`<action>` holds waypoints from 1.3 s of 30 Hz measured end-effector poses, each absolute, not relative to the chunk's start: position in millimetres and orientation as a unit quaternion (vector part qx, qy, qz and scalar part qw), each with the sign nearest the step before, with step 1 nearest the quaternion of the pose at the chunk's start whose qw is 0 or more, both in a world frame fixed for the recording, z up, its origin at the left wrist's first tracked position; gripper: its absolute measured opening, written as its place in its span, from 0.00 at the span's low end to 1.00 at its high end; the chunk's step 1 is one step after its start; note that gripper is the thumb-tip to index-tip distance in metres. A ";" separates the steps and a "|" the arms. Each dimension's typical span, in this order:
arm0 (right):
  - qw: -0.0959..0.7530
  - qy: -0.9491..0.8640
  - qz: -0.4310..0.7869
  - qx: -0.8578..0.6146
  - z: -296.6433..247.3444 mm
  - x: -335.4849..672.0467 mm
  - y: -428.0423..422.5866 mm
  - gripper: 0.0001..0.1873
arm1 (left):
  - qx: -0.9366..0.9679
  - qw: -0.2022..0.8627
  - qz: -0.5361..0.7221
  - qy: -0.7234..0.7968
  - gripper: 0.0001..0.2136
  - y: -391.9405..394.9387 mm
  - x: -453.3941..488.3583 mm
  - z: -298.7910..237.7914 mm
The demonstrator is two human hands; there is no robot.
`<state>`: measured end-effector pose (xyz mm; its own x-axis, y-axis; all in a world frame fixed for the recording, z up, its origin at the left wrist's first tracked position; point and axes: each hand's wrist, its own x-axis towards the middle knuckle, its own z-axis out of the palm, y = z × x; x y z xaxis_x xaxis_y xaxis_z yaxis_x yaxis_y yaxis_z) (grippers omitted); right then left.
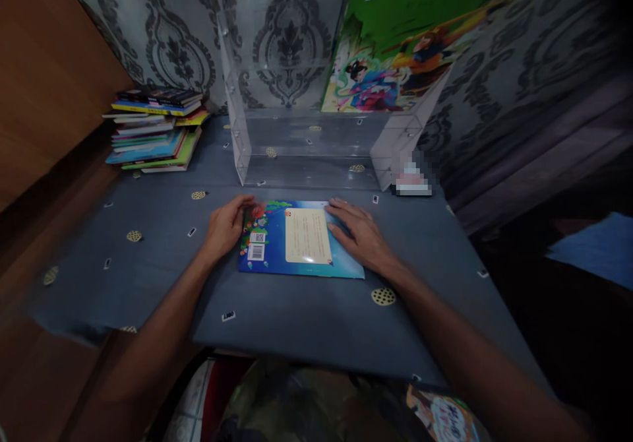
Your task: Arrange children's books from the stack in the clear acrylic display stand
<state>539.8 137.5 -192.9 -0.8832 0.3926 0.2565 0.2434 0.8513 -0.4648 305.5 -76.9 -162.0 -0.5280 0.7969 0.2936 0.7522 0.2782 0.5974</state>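
A thin blue picture book (297, 241) lies back cover up on the grey-blue tablecloth (297, 323), its barcode at the left. My left hand (226, 226) curls over the book's left edge, fingers bent on the cover. My right hand (360, 233) lies flat on the right side of the book, fingers stretched and apart. Behind the book stands a clear acrylic book holder (306, 145), open toward me and with nothing in it. A large green picture book (405, 39) leans upright against the wall behind the holder.
A stack of several colourful books (155, 128) sits at the back left of the table. A wooden panel (44, 72) borders the left side. Patterned wallpaper covers the wall behind. A small blurred object (413, 181) lies right of the holder. Another book (445, 415) rests on my lap.
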 end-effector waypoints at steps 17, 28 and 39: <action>0.170 -0.946 0.214 -0.174 -191.5 538.4 134.4 0.24 | 0.577 -0.021 0.110 0.809 0.21 -73.3 318.7 -151.6; 0.208 -0.937 0.239 -0.149 -199.6 538.6 139.3 0.22 | 0.581 -0.005 -0.079 0.810 0.14 -41.0 334.2 -109.7; 0.251 -0.883 0.370 -0.141 -197.1 538.7 154.6 0.21 | 0.599 0.034 -0.157 0.785 0.21 -20.5 341.6 -86.2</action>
